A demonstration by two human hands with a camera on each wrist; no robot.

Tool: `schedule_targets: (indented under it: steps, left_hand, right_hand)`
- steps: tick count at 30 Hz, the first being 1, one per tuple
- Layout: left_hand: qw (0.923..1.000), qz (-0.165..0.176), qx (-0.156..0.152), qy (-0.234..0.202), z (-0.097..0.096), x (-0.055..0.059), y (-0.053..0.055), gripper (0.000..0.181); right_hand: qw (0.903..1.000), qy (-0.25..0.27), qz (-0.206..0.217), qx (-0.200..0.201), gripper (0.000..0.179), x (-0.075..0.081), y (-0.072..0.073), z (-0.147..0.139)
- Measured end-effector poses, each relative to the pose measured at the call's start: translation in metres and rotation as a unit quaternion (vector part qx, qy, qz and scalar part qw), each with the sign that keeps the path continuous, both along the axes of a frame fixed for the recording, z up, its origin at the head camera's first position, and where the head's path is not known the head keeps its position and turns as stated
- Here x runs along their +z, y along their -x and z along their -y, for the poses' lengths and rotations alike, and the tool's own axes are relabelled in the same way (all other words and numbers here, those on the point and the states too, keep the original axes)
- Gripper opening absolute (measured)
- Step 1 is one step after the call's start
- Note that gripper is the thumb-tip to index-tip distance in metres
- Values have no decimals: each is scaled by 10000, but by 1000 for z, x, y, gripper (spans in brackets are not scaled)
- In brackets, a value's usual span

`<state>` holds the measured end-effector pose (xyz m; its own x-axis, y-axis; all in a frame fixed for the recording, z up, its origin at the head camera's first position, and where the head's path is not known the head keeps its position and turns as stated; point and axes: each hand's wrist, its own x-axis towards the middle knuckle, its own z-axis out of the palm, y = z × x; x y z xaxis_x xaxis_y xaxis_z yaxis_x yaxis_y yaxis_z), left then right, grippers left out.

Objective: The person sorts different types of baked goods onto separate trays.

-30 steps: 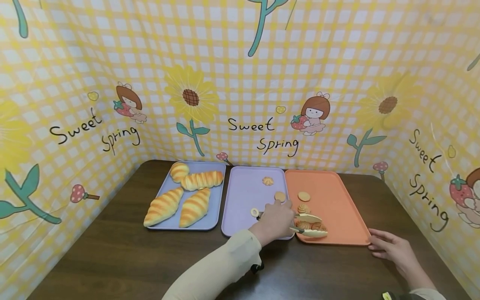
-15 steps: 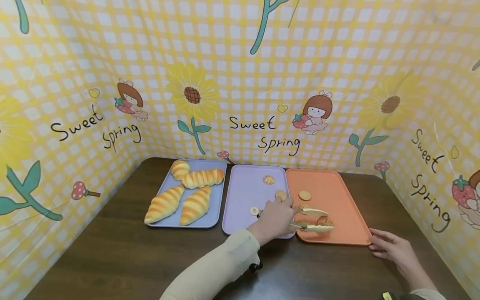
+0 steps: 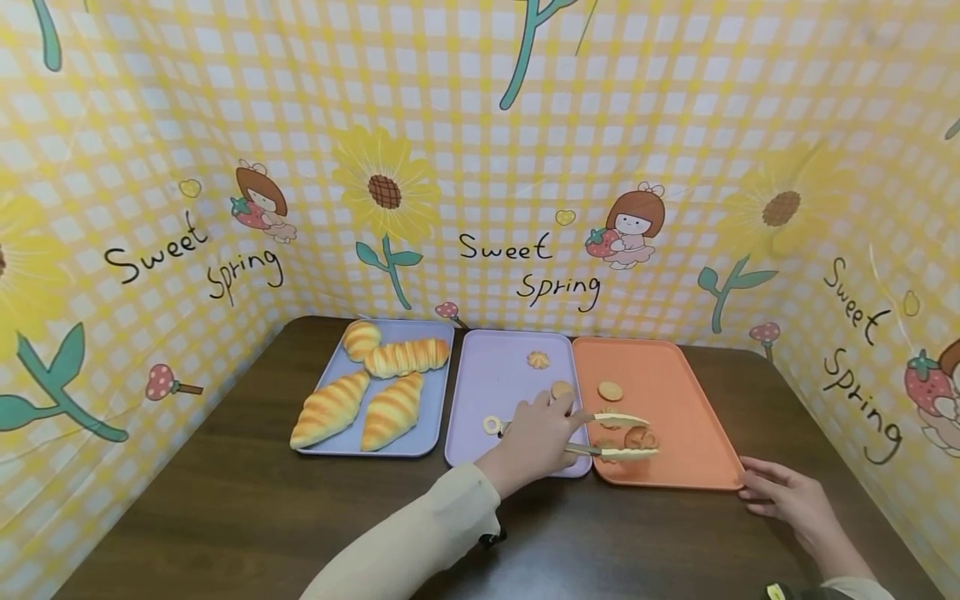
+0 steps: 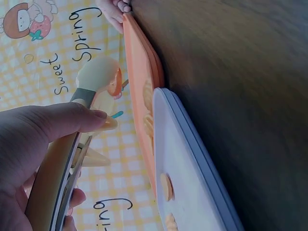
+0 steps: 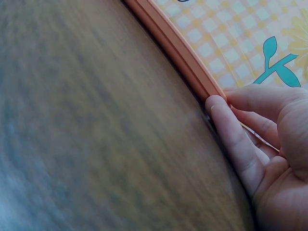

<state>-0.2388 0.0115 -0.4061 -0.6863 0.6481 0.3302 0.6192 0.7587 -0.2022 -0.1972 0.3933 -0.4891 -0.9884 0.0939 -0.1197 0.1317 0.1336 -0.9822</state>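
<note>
My left hand (image 3: pixel 536 437) grips a pair of tongs (image 3: pixel 628 418) with cream tips and metal arms, which reaches over the left part of the orange tray (image 3: pixel 675 392). A small brown pastry (image 3: pixel 642 438) shows between the tips; in the left wrist view its orange-brown edge (image 4: pixel 116 84) peeks out beside one tip. Thumb and fingers lie along the tongs' handle there. Partly behind the tongs are small cookies (image 3: pixel 611 419) on the tray. My right hand (image 3: pixel 787 504) pinches the tray's near right corner, thumb at the outer rim in the right wrist view.
Left of the orange tray lies a purple tray (image 3: pixel 480 375) with a flower-shaped cookie (image 3: pixel 537 360) and a round one (image 3: pixel 561 389). Another round cookie (image 3: pixel 610 391) is on the orange tray. A blue tray (image 3: pixel 431 417) farther left bears several large breads (image 3: pixel 330 410). Patterned cloth rises behind.
The tongs with the brown pastry have shifted slightly up from the tray's near left cookies. My left hand has drawn a little to the left; the right hand stays at the corner.
</note>
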Motion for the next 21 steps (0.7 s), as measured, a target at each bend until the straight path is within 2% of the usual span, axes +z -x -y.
schedule_targets:
  steps: [7,14,21]
  left_hand:
    - [9998,-94,7,-170,17,-1,-5,54]
    - [9986,-397,-63,-355,35,-5,-9,51]
    - [9980,-377,-48,-512,54,-7,-11,52]
  right_hand:
    - [9999,-56,125,7,39,2,-1,0]
    - [9996,-119,239,-10,39,1,-1,-1]
    - [9998,-111,167,-22,39,2,0,0]
